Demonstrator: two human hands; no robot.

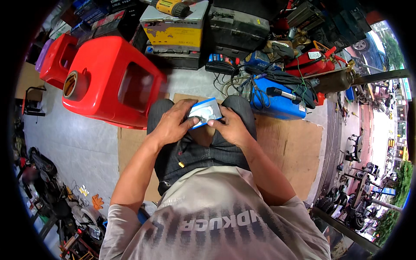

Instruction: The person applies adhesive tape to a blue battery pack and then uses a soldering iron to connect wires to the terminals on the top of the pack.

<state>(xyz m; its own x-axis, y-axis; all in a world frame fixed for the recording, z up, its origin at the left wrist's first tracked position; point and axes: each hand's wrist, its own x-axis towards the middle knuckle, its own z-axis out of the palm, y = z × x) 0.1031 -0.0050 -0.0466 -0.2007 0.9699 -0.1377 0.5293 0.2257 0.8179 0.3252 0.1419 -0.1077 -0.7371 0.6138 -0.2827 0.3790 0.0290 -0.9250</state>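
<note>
Blue-and-white small box (205,112) held over the lap, between both knees, tilted with its far corner up and to the right. Flat rectangular carton, blue edges, pale glossy face with a greyish picture; print too small to read.

Left hand (173,123): fingers curled over the box's left edge and near face, thumb stretched along the lower edge. Grip closed on the box.

Right hand (232,125): thumb and forefinger pressed together against the box's lower right corner; remaining fingers folded under, hidden behind the hand. Grip also closed on the box. Fingertips of the two hands lie just apart on the near edge.

Surroundings:
- Dark denim trousers (195,151), coarse weave, with a cord ending in a yellow tip on the left thigh.
- Cardboard sheet (290,147), flat, brown, matte, lying on the concrete floor under the seated person.
- Red plastic stool (110,80), smooth moulded shell with a rectangular cut-out, just left of the left knee; a roll of tape (70,83) rests on its near end.
- Blue metal case (277,104) right of the right knee, draped with black cables.
- Red fire extinguisher (312,65) lying on its side behind it.
- Yellow-and-white carton (175,26) stacked farther back, a yellow drill (171,6) on top.
</note>
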